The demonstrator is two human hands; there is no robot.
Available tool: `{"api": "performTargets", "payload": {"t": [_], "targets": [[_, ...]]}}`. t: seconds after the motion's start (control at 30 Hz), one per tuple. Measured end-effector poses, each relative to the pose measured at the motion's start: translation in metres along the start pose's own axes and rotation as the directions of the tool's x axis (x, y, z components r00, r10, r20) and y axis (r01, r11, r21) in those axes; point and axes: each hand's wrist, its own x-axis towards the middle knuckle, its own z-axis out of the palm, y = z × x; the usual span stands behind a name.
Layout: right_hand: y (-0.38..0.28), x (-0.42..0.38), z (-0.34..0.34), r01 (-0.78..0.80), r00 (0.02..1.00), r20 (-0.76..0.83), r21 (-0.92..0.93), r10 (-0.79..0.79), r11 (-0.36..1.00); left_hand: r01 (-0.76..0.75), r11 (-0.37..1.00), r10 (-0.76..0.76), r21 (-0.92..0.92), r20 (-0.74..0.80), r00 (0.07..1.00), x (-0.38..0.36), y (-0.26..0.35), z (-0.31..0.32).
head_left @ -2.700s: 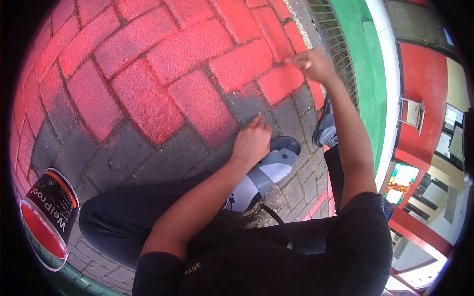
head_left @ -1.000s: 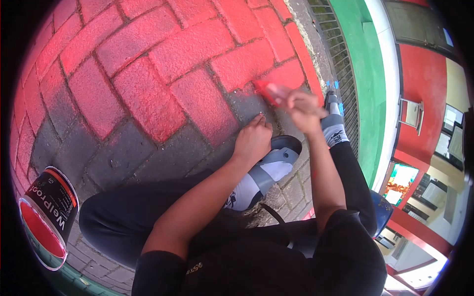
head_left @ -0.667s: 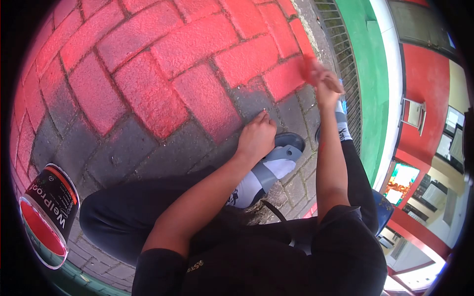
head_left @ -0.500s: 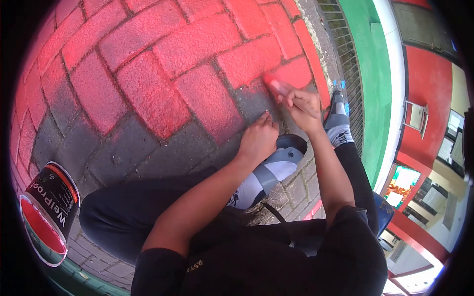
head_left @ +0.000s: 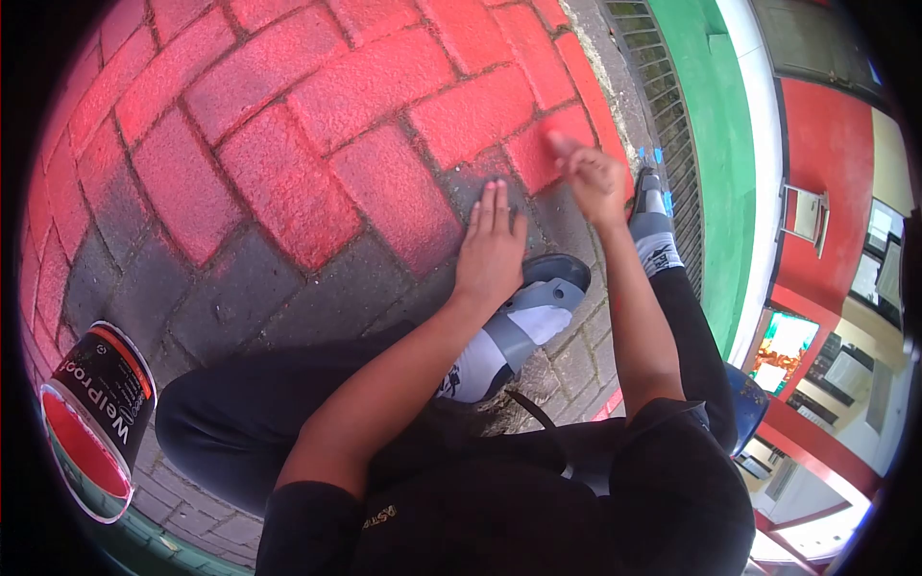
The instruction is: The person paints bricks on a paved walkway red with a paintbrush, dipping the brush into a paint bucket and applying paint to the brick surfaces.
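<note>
My left hand (head_left: pixel 494 252) lies with its fingers stretched out on a grey, unpainted patch of paving, close to the toe of a sandal (head_left: pixel 545 296). Nothing is in it. My right hand (head_left: pixel 594 180) is closed around what looks like a paintbrush (head_left: pixel 565 146), its red-coated end smeared by motion. That end is over a red-painted paving brick (head_left: pixel 545 161) near the pavement's edge. Fingers and blur hide most of the handle.
A black paint bucket (head_left: pixel 104 389) with red paint inside stands at the left. Red bricks (head_left: pixel 370 86) spread ahead, with grey bricks (head_left: pixel 245 288) nearer my legs. A metal drain grate (head_left: pixel 670 115) and a green strip (head_left: pixel 715 144) run along the right.
My left hand has opened from a pinch and moved slightly left and up, its fingers now straight. My right hand and the brush have shifted up and a little right.
</note>
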Motion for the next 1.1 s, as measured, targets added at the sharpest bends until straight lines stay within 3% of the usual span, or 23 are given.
{"api": "performTargets", "payload": {"t": [0.07,0.1,0.17,0.2,0.23,0.27,0.3,0.37,0.4,0.47,0.53,0.57,0.6,0.63,0.67,0.7,0.77,0.83,0.87,0.93,1.0,1.07,1.1], "targets": [[-0.03,-0.015,0.017,0.242,0.968,0.141,-0.299,-0.209,0.923,0.085,0.996,-0.085,0.011,-0.031,0.996,-0.001,0.002,-0.003],[-0.046,-0.015,0.014,0.238,0.969,0.138,-0.299,-0.205,0.924,0.076,0.996,-0.074,0.039,-0.056,0.996,-0.002,0.006,-0.004],[-0.071,-0.017,0.001,-0.188,0.967,-0.164,0.048,0.193,0.981,0.057,0.996,-0.052,0.067,-0.076,0.996,-0.006,0.013,-0.002],[-0.058,-0.012,-0.013,-0.187,0.957,-0.21,0.084,0.201,0.979,-0.091,0.983,0.119,-0.159,0.175,0.977,-0.008,0.014,0.002],[-0.043,-0.009,-0.026,-0.18,0.956,-0.218,0.088,0.195,0.98,-0.171,0.901,0.328,-0.4,0.368,0.87,-0.008,0.013,0.005],[-0.027,-0.007,-0.038,-0.157,0.937,-0.32,-0.026,0.141,0.987,-0.274,0.853,0.394,-0.444,0.202,0.897,-0.009,0.007,0.009],[-0.025,-0.005,-0.039,-0.147,0.909,-0.41,-0.143,0.076,0.979,-0.278,0.854,0.395,-0.44,0.2,0.897,-0.009,0.004,0.01],[-0.005,-0.005,-0.032,-0.087,0.899,-0.437,-0.096,0.036,0.992,-0.372,0.868,0.392,-0.329,-0.007,0.92,-0.011,0.003,0.011],[0.02,-0.004,-0.027,0.038,0.942,-0.335,0.064,-0.015,0.997,-0.379,0.867,0.396,-0.324,-0.013,0.918,-0.012,0.005,0.008],[0.018,-0.009,0.002,0.206,0.961,-0.171,-0.081,-0.218,0.975,-0.415,0.874,0.463,-0.253,0.172,0.87,-0.012,0.007,0.001],[-0.044,-0.037,0.041,0.192,0.981,0.066,-0.415,-0.181,0.889,-0.471,0.863,0.498,-0.184,0.149,0.854,-0.017,0.016,-0.009],[-0.074,-0.046,0.051,0.123,0.979,0.199,-0.457,-0.034,0.881,-0.517,0.847,0.53,-0.125,0.131,0.838,-0.021,0.021,-0.013],[-0.077,-0.049,0.06,0.127,0.979,0.2,-0.452,-0.038,0.883,-0.516,0.848,0.529,-0.119,0.132,0.838,-0.027,0.024,-0.014],[-0.081,-0.05,0.068,0.164,0.953,0.283,-0.187,-0.107,0.969,-0.613,0.788,0.615,-0.062,0.025,0.788,-0.032,0.027,-0.015],[-0.079,-0.046,0.069,0.184,0.936,0.312,-0.044,-0.161,0.982,-0.697,0.717,0.696,0.011,-0.077,0.714,-0.035,0.03,-0.017],[-0.075,-0.041,0.068,0.192,0.916,0.34,0.1,-0.214,0.976,-0.701,0.713,0.7,0.024,-0.077,0.71,-0.038,0.034,-0.021],[-0.044,-0.013,0.056,-0.089,0.987,0.128,-0.091,0.101,0.992,-0.767,0.64,0.761,0.048,-0.178,0.623,-0.045,0.038,-0.03],[-0.022,0.008,0.039,-0.007,0.968,-0.242,-0.267,-0.06,0.964,-0.779,0.619,0.778,0.103,-0.218,0.589,-0.054,0.041,-0.046],[-0.034,0.005,0.046,0.007,0.97,-0.233,-0.251,-0.068,0.968,-0.789,0.599,0.79,0.137,-0.26,0.555,-0.059,0.043,-0.055],[-0.065,-0.019,0.054,-0.121,0.873,-0.451,-0.572,-0.187,0.811,-0.764,0.635,0.771,0.113,-0.167,0.615,-0.073,0.046,-0.071],[-0.048,-0.03,0.08,0.093,0.946,-0.221,-0.519,-0.239,0.849,-0.75,0.656,0.755,0.091,-0.076,0.651,-0.083,0.053,-0.09],[-0.09,-0.063,0.096,0.186,0.978,0.146,-0.294,-0.149,0.938,-0.731,0.673,0.696,0.114,0.236,0.678,-0.094,0.059,-0.114],[-0.094,-0.063,0.1,0.191,0.978,0.142,-0.288,-0.156,0.938,-0.733,0.669,0.697,0.122,0.24,0.676,-0.101,0.059,-0.122]]}}
